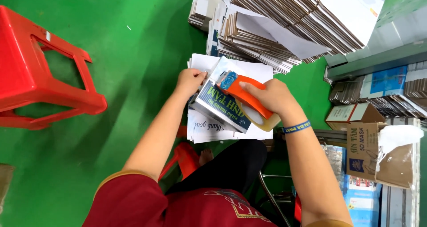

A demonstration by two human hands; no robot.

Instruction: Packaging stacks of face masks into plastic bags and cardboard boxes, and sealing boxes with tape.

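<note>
Near the middle of the frame the right hand [270, 96] is closed around the handle of an orange plastic tape dispenser [247, 98], whose blue front end rests against the top of a small white-and-blue printed cardboard box [221, 107]. A roll of tan packing tape [265, 119] sits in the dispenser just under the wrist, which wears a blue wristband [296, 127]. The left hand [190, 81], just left of centre, is curled over the far left edge of the box and grips it, fingers bent over the corner. The box lies tilted on a stack of flat white printed cardboard sheets [209, 127] spread on the green floor [111, 133], right in front of the person's knees. Across the top of the frame, from centre to right, stand tall leaning piles of folded white corrugated cartons [293, 22], touching one another and reaching down close to the sheets. In the upper left a red plastic stool [42, 76] stands well apart from the hands. At the right edge are more bundled flat cartons and an open brown cardboard box [382, 153] with white wrapping spilling from its top. At the bottom of the frame the person's dark red shirt [178, 207] and black trousers show.
</note>
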